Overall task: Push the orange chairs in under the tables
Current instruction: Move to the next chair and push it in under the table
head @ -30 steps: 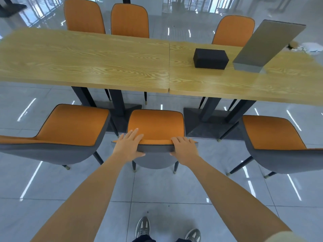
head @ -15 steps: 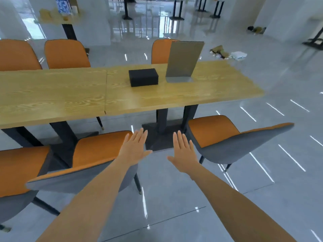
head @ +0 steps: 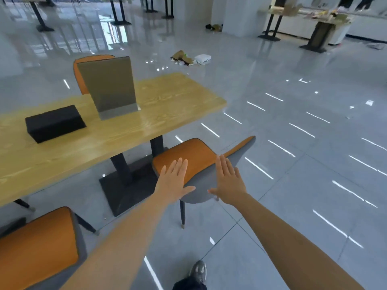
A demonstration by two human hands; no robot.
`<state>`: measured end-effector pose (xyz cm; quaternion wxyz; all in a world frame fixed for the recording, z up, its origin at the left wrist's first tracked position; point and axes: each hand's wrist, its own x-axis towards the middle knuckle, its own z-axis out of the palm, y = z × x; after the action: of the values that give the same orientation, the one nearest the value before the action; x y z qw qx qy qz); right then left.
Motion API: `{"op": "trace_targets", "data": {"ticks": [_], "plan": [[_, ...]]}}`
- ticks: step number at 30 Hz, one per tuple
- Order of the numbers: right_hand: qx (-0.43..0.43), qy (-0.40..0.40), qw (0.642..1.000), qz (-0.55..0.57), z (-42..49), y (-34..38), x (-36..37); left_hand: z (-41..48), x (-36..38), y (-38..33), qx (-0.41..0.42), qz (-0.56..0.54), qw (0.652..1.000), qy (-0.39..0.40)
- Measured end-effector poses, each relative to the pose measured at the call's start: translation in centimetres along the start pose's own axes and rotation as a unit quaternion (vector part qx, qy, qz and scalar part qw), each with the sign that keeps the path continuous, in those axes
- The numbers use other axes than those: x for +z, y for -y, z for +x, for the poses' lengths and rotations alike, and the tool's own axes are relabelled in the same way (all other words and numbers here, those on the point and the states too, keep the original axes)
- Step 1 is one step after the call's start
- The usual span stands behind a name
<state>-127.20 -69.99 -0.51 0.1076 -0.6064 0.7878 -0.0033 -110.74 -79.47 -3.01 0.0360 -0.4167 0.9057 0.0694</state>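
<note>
An orange chair (head: 194, 158) with a grey shell stands at the right end of the wooden table (head: 159, 109), its seat only partly under the top and its back turned to the right. My left hand (head: 174, 181) and my right hand (head: 229, 182) are held flat with fingers spread in front of the chair's back; whether they touch it I cannot tell. Another orange chair (head: 35, 250) sits at the bottom left, and a third orange chair (head: 80, 70) stands behind the table.
A black box (head: 55, 123) and an upright grey stand (head: 109, 86) rest on the table. The table's black pedestal base (head: 125, 185) lies left of the chair. Litter (head: 189, 58) lies on the glossy tiled floor beyond. My shoe (head: 198, 273) is below.
My hands let go of the middle chair's back and opened. The view swung right, and my hands now hover at the chair at the table's right end.
</note>
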Motion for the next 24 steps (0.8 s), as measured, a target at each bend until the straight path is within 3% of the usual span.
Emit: {"op": "trace_targets", "data": {"ticks": [5, 13, 17, 24], "plan": [[0.038, 0.013, 0.999, -0.008, 5.0, -7.5, -1.9, 9.1, 1.0, -4.8, 0.048, -0.031, 0.998, 0.01], [0.032, 0.041, 0.998, -0.017, 12.5, -15.3, -2.6, 17.4, 2.1, -10.2, 0.053, -0.048, 0.995, 0.068], [-0.006, 0.066, 0.997, -0.024, 15.4, -17.9, -1.8, 19.1, 3.3, -11.6, -0.005, -0.069, 0.995, 0.068], [-0.132, 0.1, 0.985, -0.057, 19.7, -20.6, -1.4, 19.0, 3.8, -13.7, -0.186, -0.083, 0.976, 0.079]]}}
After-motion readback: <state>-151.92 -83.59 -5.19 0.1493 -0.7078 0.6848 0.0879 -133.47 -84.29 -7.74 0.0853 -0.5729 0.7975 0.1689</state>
